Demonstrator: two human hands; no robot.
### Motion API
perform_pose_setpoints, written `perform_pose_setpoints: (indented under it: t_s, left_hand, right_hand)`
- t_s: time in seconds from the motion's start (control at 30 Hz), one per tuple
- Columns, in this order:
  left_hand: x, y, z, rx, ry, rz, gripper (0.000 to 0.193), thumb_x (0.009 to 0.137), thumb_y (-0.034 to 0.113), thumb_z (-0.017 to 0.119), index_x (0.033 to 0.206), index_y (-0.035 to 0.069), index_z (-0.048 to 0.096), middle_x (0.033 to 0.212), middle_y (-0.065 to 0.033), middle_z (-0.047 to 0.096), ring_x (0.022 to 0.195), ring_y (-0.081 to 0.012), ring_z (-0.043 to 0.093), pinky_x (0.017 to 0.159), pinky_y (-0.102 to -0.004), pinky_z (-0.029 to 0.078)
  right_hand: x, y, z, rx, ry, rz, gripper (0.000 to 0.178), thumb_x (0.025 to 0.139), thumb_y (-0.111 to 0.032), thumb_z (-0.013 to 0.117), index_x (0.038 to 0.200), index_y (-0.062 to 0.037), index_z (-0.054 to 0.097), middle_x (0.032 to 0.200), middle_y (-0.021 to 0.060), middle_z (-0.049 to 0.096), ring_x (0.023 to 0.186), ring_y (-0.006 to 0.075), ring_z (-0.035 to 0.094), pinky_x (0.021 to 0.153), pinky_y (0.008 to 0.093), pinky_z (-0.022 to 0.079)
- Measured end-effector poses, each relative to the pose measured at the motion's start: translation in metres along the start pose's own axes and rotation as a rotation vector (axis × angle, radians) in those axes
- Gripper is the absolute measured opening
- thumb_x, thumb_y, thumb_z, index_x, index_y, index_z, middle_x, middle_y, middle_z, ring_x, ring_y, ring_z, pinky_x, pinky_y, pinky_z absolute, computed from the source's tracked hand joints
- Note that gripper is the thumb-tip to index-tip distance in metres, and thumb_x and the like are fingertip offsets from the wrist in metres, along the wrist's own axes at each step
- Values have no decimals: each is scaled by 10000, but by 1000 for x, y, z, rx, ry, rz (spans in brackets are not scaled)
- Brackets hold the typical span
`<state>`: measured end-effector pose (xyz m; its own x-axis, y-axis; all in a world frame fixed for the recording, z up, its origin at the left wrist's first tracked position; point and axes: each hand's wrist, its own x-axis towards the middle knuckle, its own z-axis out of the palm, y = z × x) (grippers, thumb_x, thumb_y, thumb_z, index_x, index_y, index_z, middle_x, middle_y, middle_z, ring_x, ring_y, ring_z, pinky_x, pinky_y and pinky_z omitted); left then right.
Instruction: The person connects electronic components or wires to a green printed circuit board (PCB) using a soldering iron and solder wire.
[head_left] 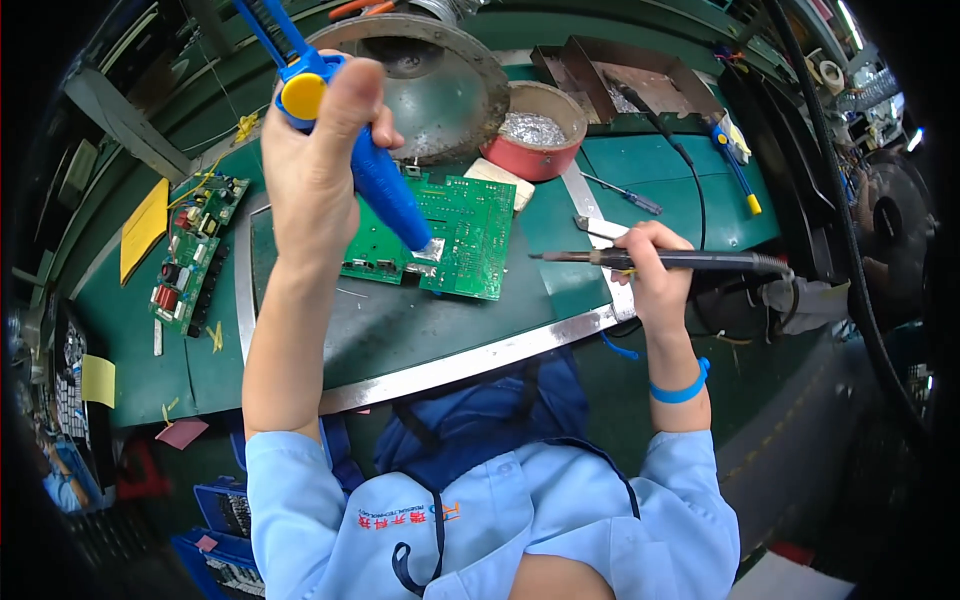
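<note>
My left hand (312, 195) is wrapped round a blue solder sucker (385, 190), the thumb beside its yellow button. The sucker's tip points down at a silvery patch on a green circuit board (478, 225); I cannot tell whether it touches. My right hand (655, 275) grips a soldering iron (715, 260) with a dark handle. The iron's tip points left, off the board's right side. Just beyond the right fingers a white-and-dark strip (600, 228) shows; its kind is unclear. A blue band (680, 386) circles my right wrist.
Behind the board stand a metal dome-shaped cover (440, 85) and a red bowl (535, 155) of silvery material. A screwdriver (622, 193) and another solder sucker (737, 170) lie at the right. A second populated board (190, 265) lies left. A metal strip (470, 360) edges the bench.
</note>
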<state>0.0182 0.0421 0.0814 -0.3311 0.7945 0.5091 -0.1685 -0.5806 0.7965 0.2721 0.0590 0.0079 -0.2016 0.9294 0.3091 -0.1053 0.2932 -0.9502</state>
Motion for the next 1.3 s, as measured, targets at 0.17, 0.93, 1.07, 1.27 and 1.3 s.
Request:
perform_pose_setpoints:
  t_s: [0.17, 0.93, 1.07, 1.27, 1.3]
  left_hand:
    - [-9, -29, 7, -181, 28, -113, 571, 706, 581, 500, 861, 38, 415, 647, -49, 448, 525, -110, 458, 494, -247, 398]
    - [-17, -37, 15, -125, -5, -145, 775, 623, 769, 305, 910, 63, 444, 619, -24, 432, 503, -109, 410, 496, -253, 358]
    - [-18, -38, 16, -122, -25, -156, 785, 611, 776, 306, 915, 66, 444, 617, -25, 431, 504, -107, 407, 495, -255, 359]
    - [-20, -39, 19, -161, -42, -171, 785, 607, 776, 313, 918, 68, 447, 615, -26, 432, 502, -109, 406, 495, -254, 360]
    - [-20, -39, 19, -161, -43, -171, 785, 607, 776, 313, 918, 68, 447, 615, -26, 432, 502, -109, 406, 495, -254, 360]
  right_hand:
    - [8, 2, 14, -27, -94, 105, 188, 764, -94, 543, 606, 6, 519, 520, 29, 509, 400, 51, 448, 375, 173, 338]
    - [10, 5, 25, -96, -148, 127, 200, 764, -98, 550, 593, -8, 498, 528, 13, 498, 402, 43, 442, 369, 172, 327]
    - [10, 3, 27, -123, -137, 110, 198, 765, -96, 549, 594, -8, 501, 517, 8, 496, 400, 41, 440, 367, 169, 321]
    - [10, -6, 31, -218, -155, 87, 185, 740, -93, 569, 588, -3, 514, 482, 10, 498, 401, 39, 432, 370, 180, 307]
    - [10, -7, 32, -263, -168, 47, 180, 729, -88, 575, 583, 1, 517, 476, 12, 500, 403, 38, 428, 373, 185, 304]
